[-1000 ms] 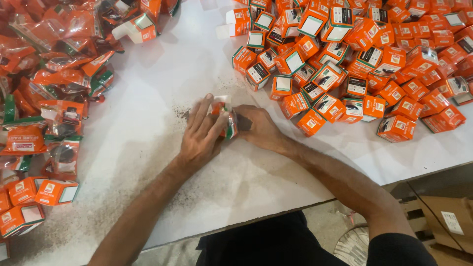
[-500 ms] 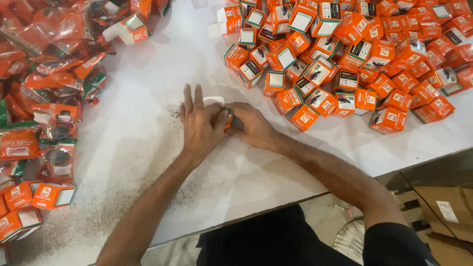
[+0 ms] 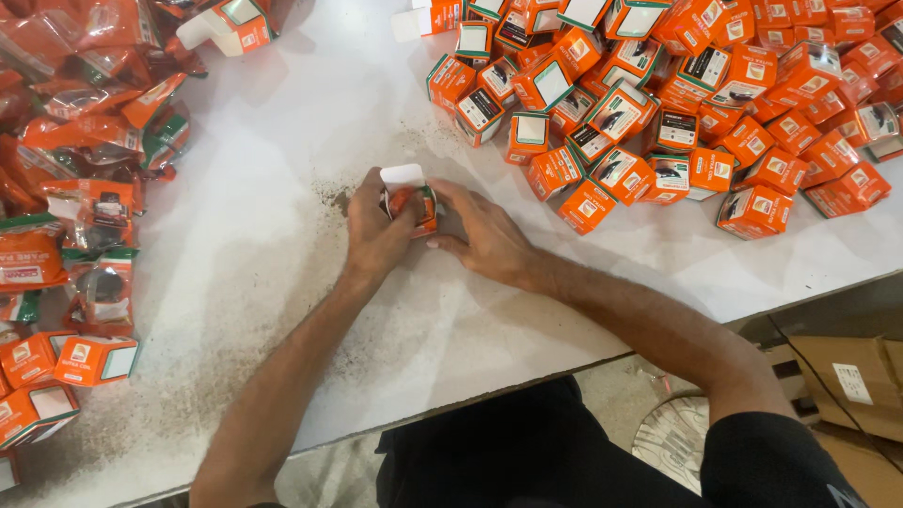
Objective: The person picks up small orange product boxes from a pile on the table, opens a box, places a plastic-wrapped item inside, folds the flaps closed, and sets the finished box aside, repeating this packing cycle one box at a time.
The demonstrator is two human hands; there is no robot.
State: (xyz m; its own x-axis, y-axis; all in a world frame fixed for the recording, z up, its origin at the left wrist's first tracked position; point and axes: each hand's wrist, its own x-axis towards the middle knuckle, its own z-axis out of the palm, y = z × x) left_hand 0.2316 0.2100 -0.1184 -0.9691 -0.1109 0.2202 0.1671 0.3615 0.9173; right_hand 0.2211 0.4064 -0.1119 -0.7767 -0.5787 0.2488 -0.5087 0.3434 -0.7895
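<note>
Both hands meet near the middle of the white surface [image 3: 282, 310]. The left hand [image 3: 376, 230] and right hand [image 3: 484, 235] pinch one small orange box [image 3: 412, 199] between fingers and thumbs, its white flap raised. A heap of orange boxes [image 3: 677, 103] with white and dark label panels lies at upper right. Orange plastic packets [image 3: 85, 169] crowd the left edge. Brown cartons [image 3: 847, 376] sit below the surface at lower right.
</note>
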